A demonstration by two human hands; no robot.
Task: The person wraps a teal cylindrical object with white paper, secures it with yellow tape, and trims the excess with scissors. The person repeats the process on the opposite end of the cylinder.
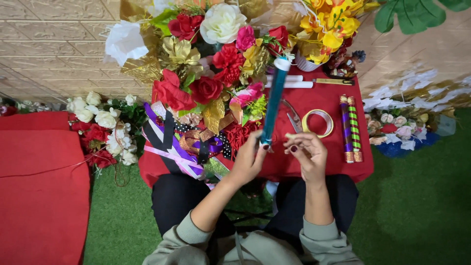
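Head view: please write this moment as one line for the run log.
left hand: holds teal stick upright | right hand: fingers pinch small pale piece | tape ring, scissors: on red cloth

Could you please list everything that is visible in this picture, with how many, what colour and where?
stick: one, teal, upright in left hand
tape roll: one, clear, on red table
scissors: one, silver, beside tape roll
striped sticks: two, purple and green, table right
artificial flowers: many, red, white, gold, table back
ribbons: several, purple, black, pink, table left
red table: one, centre
left hand: one, gripping stick
right hand: one, fingers pinched by the stick's base
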